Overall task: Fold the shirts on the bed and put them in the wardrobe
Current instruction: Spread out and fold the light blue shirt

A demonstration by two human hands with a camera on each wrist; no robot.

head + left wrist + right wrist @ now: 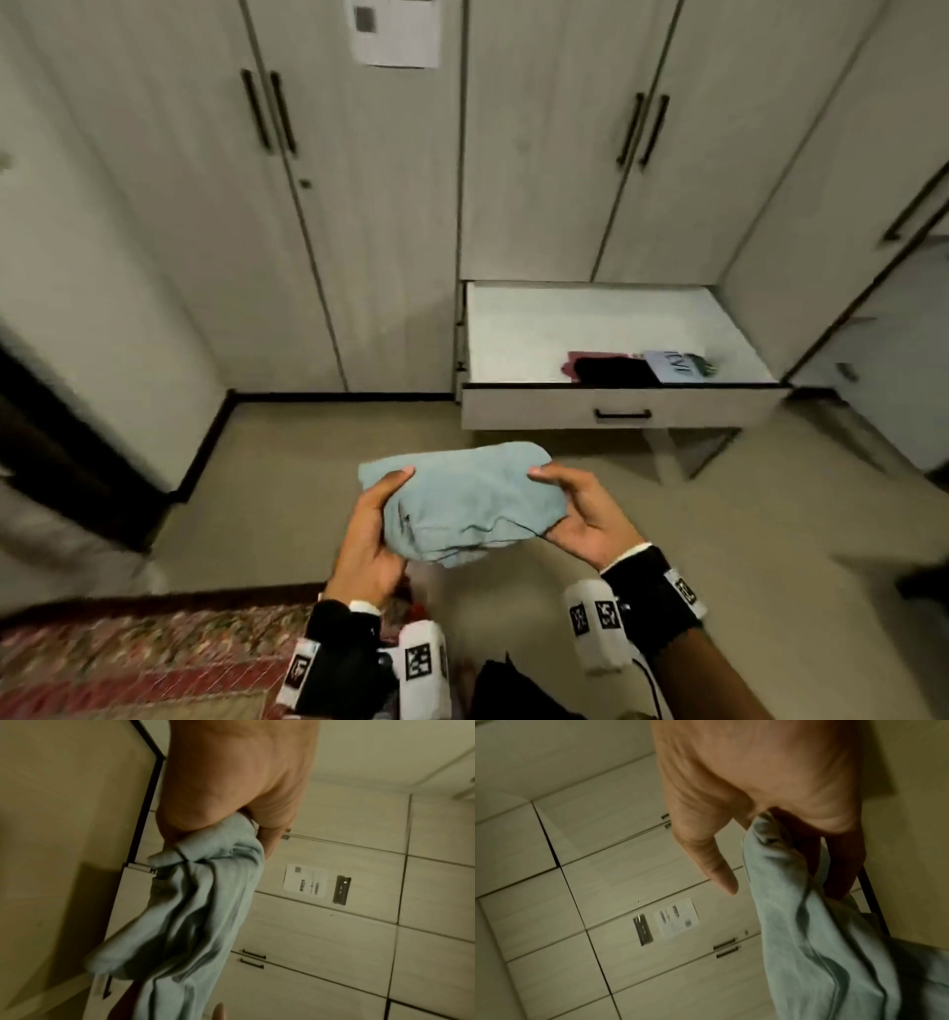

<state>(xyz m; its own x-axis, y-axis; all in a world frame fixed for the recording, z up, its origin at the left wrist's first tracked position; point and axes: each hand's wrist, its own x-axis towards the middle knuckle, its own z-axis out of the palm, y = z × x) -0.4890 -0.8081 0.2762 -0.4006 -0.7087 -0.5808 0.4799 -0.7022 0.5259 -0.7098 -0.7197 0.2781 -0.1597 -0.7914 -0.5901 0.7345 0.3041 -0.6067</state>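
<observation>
Held off the floor between both hands, a folded pale blue cotton shirt [464, 501], long axis running nine to three o'clock across the head view; left hand [371, 534] at the nine o'clock end, thumb on top and fingers curled under; right hand [575, 516] at the three o'clock end, thumb on top, fingers cupping the underside; gripping confirmed in both wrist views, cloth bunched between thumb and fingers.

Ahead toward one o'clock, an open white pull-out wardrobe drawer [624, 408] with a black bar handle; nearer the right hand than the left; front panel the nearest edge to clear. Inside, at the front right, a dark folded garment over a maroon one [611, 371], just beside a pale lilac printed item [672, 366]; bare white drawer floor at the left and back, the likely landing spot.

Tall pale wardrobe doors [354, 205] shut above and at eleven o'clock; a paper notice [395, 31] at twelve. Beige floor [287, 478] between shirt and drawer; patterned red bedcover [154, 652] at seven o'clock.

Judged next: forward and slightly rightward carry, lift over the front panel, lowering flat to keep the fold.
</observation>
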